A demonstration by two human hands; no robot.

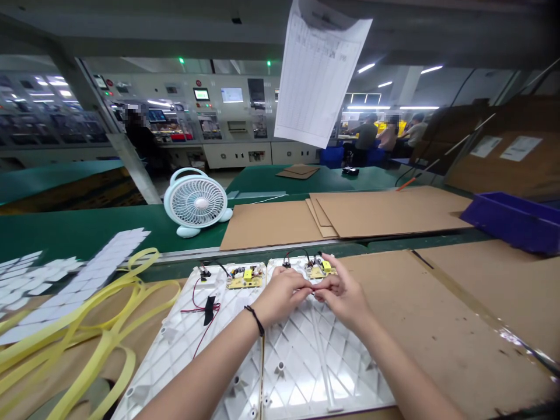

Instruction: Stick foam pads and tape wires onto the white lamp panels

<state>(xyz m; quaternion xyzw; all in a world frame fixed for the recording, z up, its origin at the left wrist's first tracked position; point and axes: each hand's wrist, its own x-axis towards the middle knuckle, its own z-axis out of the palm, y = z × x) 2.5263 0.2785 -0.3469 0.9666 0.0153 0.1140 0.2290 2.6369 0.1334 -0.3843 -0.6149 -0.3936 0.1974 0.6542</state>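
Two white plastic panels with crossed ribs lie side by side, a left panel [175, 338] and a right panel [297, 367]. Over the upper part of the right one, my left hand [284, 294] and my right hand [345, 294] meet fingertip to fingertip. Both are closed in a pinch on something small that the fingers hide. Just behind my right hand sits a yellow circuit board [314, 272], partly covered. The left panel carries a similar circuit board [245, 276], red wires [198, 304] and a piece of black tape [209, 310].
Yellow strips [118, 326] and white label sheets [83, 280] lie at the left. A light-blue fan [200, 201] stands behind the panels, beside cardboard sheets [385, 210]. A blue bin [516, 219] is at right; a printed paper [321, 76] hangs overhead. People work in the background.
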